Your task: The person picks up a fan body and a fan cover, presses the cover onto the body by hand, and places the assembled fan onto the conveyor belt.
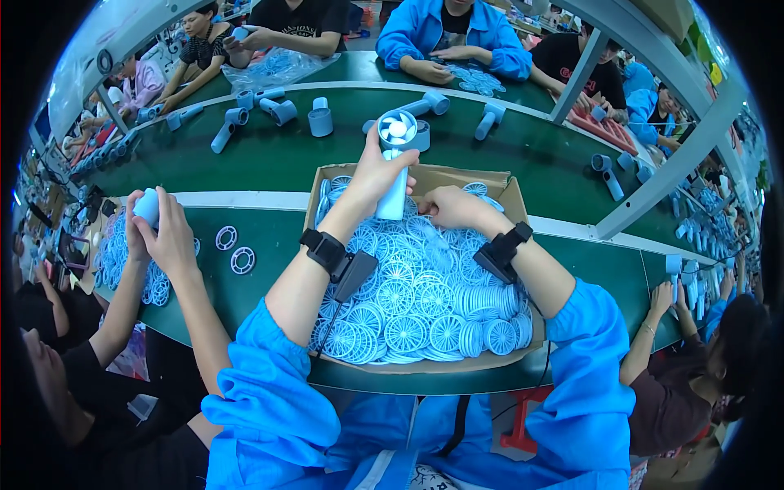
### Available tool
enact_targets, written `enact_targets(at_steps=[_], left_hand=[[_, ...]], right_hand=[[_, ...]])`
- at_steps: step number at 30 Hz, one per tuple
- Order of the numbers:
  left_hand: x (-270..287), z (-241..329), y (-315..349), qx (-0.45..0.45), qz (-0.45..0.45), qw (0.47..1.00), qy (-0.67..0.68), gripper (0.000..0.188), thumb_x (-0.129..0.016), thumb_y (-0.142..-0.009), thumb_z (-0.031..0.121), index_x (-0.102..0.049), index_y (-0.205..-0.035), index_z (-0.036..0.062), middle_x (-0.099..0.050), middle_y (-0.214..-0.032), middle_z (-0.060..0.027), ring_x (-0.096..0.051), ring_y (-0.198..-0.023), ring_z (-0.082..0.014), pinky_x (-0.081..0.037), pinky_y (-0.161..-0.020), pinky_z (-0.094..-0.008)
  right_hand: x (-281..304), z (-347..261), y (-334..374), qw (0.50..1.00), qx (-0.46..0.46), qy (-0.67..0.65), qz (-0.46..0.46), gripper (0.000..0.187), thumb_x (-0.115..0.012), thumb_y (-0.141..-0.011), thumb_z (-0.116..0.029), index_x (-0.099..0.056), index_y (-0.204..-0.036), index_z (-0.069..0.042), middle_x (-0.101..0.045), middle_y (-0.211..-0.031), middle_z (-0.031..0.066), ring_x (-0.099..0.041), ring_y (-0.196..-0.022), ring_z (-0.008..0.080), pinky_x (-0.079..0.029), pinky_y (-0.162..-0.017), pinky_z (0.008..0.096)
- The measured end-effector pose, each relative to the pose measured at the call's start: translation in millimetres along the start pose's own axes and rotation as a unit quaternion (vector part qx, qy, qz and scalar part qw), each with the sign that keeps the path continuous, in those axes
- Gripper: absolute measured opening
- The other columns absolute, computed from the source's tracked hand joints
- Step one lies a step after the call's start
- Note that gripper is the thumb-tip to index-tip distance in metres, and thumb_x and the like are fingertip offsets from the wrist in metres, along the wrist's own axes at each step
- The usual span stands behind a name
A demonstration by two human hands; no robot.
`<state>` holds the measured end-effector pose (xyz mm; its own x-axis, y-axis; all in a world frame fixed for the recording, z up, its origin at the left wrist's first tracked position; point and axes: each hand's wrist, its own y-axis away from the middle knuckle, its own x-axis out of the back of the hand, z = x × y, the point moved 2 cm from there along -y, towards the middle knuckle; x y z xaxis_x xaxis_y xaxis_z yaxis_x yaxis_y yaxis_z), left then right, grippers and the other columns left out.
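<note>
I had the left hand point(380, 175) gripping the handheld fan point(395, 178) upright over the cardboard box point(512, 196); whether the right hand point(459, 207), curled at the piled fan grilles point(395, 297), pinched any, I couldn't tell. A loose left grip could have dropped the fan onto them.

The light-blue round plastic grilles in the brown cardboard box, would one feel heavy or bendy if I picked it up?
A light-blue round plastic grille is probably light: mostly gaps between thin spokes. Likely fairly stiff, since stacked grilles look flat. Those thin spokes might snap.
</note>
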<state>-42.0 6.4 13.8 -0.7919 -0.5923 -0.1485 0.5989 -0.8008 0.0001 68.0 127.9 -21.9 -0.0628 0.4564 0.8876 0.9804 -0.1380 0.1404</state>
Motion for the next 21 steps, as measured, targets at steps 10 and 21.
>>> enact_targets(at_steps=[10, 21], left_hand=[[0, -5, -1, -0.003, 0.008, 1.0, -0.014, 0.084, -0.066, -0.082, 0.008, -0.011, -0.145, 0.0162, -0.058, -0.098, -0.0098, -0.063, -0.07, -0.0164, -0.054, -0.05, -0.0309], [-22, -6, 3, -0.035, 0.014, 0.999, -0.009, 0.081, -0.065, -0.081, 0.004, -0.013, -0.143, 0.0156, -0.057, -0.099, -0.0123, -0.062, -0.069, -0.0162, -0.052, -0.047, -0.029]], right_hand=[[15, 18, 4, 0.86, -0.029, -0.412, 0.299, 0.019, -0.054, -0.083, 0.005, -0.063, -0.099, 0.001, -0.064, -0.082, 0.0059, -0.059, -0.071, 0.0102, -0.049, -0.064, 0.0239], [21, 30, 10, 0.936, 0.008, -0.133, 0.327, 0.015, -0.064, -0.077, -0.009, -0.062, -0.091, -0.004, -0.06, -0.091, 0.009, -0.058, -0.074, 0.0168, -0.048, -0.07, 0.0289]])
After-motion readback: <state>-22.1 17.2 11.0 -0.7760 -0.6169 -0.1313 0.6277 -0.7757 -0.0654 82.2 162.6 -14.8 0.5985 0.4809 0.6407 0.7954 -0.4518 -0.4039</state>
